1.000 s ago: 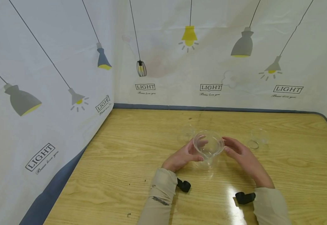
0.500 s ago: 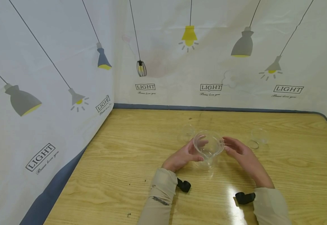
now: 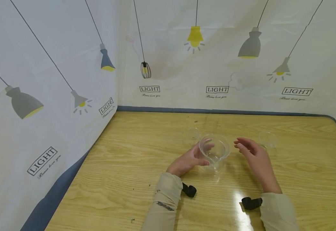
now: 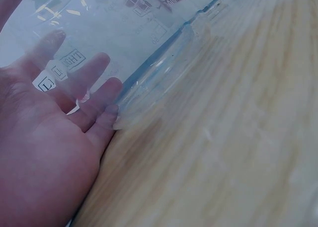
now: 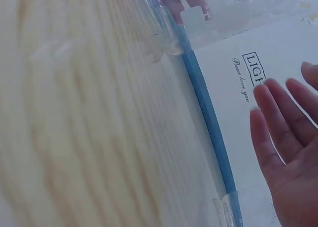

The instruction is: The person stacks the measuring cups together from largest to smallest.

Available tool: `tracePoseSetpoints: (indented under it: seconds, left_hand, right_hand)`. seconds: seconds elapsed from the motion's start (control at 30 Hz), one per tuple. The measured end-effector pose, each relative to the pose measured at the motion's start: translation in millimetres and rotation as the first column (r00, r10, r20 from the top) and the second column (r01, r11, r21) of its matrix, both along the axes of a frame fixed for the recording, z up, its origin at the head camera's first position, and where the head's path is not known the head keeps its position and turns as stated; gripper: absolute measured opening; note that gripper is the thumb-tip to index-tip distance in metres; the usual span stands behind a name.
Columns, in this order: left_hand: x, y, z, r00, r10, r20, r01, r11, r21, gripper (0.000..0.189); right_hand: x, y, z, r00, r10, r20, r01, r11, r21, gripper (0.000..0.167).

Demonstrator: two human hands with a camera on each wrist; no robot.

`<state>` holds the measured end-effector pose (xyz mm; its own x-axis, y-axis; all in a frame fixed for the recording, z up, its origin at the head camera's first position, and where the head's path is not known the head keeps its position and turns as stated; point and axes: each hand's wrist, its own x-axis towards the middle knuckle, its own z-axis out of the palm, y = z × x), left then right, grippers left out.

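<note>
While the left hand [image 3: 185,161] wraps a smooth, transparent round container [image 3: 217,150] in the head view, thumb before it and fingers behind, the right hand [image 3: 256,160] holds nothing, its relaxed fingertips separated by a gap from the flared rim. The container stands upright on a wood-grained table [image 3: 121,166]; beyond the grip runs a blue-edged printed sheet [image 3: 168,96]. Past the left fingers, a small transparent vessel [image 3: 193,135] is faint; past the right, a second vessel [image 3: 268,138] is equally so. Left wrist view: fingers spread along the thin wall; thumb hard to discern. Right wrist view: container cut off above the loosely extended fingers; a cropped transparent edge [image 5: 227,213] below, unidentifiable.
</note>
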<state>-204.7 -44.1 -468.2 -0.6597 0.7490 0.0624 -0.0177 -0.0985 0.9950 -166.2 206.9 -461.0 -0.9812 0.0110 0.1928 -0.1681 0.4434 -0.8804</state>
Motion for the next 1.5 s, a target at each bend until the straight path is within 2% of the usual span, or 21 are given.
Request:
tracePoseSetpoints:
  seconds: [0.1,0.23,0.33,0.47,0.57,0.7,1.0,1.37,1.5]
  left_hand:
    - [-0.4,0.3,0.1,1.000,-0.004,-0.001,0.004,1.000,0.002,0.078]
    - [-0.7,0.3,-0.4,1.000,-0.003,-0.005,0.003,1.000,-0.002,0.078]
    - [-0.6,0.5,-0.6,1.000,-0.002,-0.008,0.002,1.000,0.003,0.078]
    - [0.3,1.0,-0.4,1.000,0.006,-0.006,-0.006,1.000,0.018,0.077]
    - [0.9,1.3,-0.3,1.000,0.013,-0.003,-0.012,1.000,0.024,0.077]
    - [0.7,1.3,-0.3,1.000,0.010,0.003,-0.011,1.000,0.028,0.077]
    - [0.6,1.2,-0.2,1.000,0.009,0.015,-0.009,0.999,0.038,0.077]
    - [0.3,1.8,-0.8,1.000,0.009,0.005,-0.009,0.999,0.030,0.077]
    - [-0.2,1.8,-1.0,1.000,0.004,0.004,-0.004,1.000,0.022,0.077]
  right_hand:
    - [-2.1,2.0,-4.1,0.999,-0.034,-0.034,0.033,0.999,-0.012,0.040]
    - [-8.7,8.3,-19.0,0.994,-0.088,-0.064,0.087,0.996,-0.013,0.041]
    - [-9.5,11.0,-22.7,0.990,-0.124,-0.070,0.123,0.992,-0.021,0.040]
    - [-1.7,7.3,-7.1,0.983,-0.177,-0.050,0.175,0.984,-0.036,0.039]
    - [0.0,6.9,-2.0,0.976,-0.214,-0.048,0.211,0.975,-0.066,0.039]
    - [-1.1,10.0,-4.7,0.966,-0.253,-0.057,0.247,0.963,-0.105,0.037]
    - [5.2,17.1,2.8,0.953,-0.303,-0.023,0.301,0.952,-0.061,0.036]
    - [6.0,25.2,5.0,0.903,-0.427,0.046,0.429,0.892,-0.144,0.038]
    - [6.5,26.9,4.8,0.880,-0.472,0.058,0.475,0.869,-0.137,0.036]
